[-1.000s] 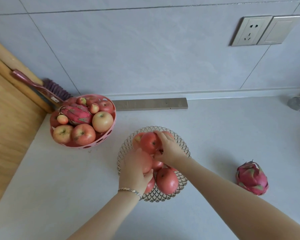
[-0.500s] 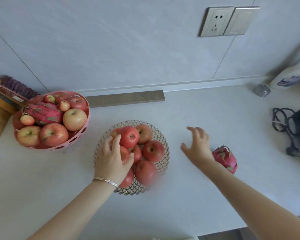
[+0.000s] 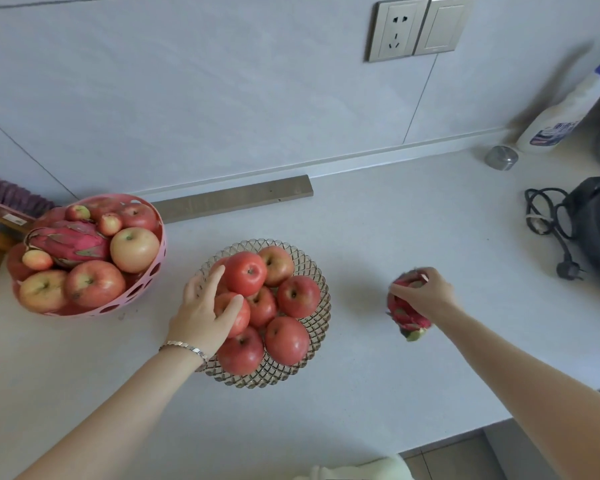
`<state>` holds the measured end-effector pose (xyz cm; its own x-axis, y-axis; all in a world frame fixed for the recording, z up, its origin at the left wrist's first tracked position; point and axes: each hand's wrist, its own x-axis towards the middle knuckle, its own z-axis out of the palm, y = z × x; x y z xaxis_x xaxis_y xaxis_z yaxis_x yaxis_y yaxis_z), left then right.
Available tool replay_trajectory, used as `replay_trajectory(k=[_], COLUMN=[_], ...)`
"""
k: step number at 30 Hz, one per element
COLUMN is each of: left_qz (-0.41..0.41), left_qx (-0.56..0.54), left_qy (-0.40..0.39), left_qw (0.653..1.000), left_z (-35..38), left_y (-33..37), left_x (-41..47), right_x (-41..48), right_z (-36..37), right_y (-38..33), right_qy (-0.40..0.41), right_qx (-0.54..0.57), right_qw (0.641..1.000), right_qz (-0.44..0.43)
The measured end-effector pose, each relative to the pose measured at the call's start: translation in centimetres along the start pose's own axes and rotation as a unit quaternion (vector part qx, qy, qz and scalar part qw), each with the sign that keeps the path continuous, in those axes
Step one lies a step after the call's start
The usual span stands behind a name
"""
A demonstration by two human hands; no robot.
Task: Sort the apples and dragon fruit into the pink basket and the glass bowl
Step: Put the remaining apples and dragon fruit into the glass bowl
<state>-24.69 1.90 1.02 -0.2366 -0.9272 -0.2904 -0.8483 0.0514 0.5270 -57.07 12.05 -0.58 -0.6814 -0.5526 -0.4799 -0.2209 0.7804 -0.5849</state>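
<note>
Both forearms are bare right up to the bottom edge of the view, with no sleeve showing on either. The left hand (image 3: 201,315) has a slim silver bracelet (image 3: 184,351) of small flat links sitting close round the wrist. The right hand (image 3: 426,294) and its wrist wear nothing. No rings show on the visible fingers.

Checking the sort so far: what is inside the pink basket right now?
The pink basket holds one dragon fruit lying among several apples, large and small, piled above the rim. Whatever lies beneath that top layer is covered.
</note>
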Motion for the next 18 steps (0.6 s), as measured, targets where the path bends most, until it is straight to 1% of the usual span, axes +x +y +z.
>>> replay_trajectory(k=[2, 4, 6, 8, 9, 11, 14, 18], left_qz=[0.01, 0.044, 0.122, 0.191, 0.202, 0.192, 0.173, 0.157], left_qx=[-0.007, -0.012, 0.031, 0.093, 0.113, 0.128, 0.123, 0.071], left_qy=[-0.017, -0.015, 0.004, 0.011, 0.008, -0.001, -0.01, -0.026], left_qw=[1.0, 0.999, 0.992, 0.977, 0.973, 0.973, 0.977, 0.985], left_z=[-0.1, -0.3, -0.7, -0.7, -0.7, -0.5, -0.1, 0.2], left_y=[-0.3, -0.4, -0.3, -0.4, -0.6, -0.7, -0.8, -0.9], left_x=[0.3, 0.6, 0.9, 1.5, 1.8, 2.1, 2.1, 2.1], right_x=[-1.2, -3.3, -5.6, -7.6, -8.4, -9.6, -10.7, -10.9], right_z=[0.8, 1.8, 3.2, 5.4, 6.5, 8.8, 11.4, 13.3], right_y=[-2.2, -5.2, -7.9, -9.7, -10.2, -10.6, -10.2, -10.2], right_qy=[-0.028, -0.055, -0.081, -0.097, -0.102, -0.102, -0.09, -0.025], right_qx=[0.051, 0.113, 0.166, 0.182, 0.175, 0.135, 0.074, -0.011], right_qw=[0.998, 0.99, 0.978, 0.971, 0.97, 0.975, 0.985, 0.991], right_qz=[-0.033, -0.068, -0.095, -0.12, -0.132, -0.144, -0.13, -0.128])
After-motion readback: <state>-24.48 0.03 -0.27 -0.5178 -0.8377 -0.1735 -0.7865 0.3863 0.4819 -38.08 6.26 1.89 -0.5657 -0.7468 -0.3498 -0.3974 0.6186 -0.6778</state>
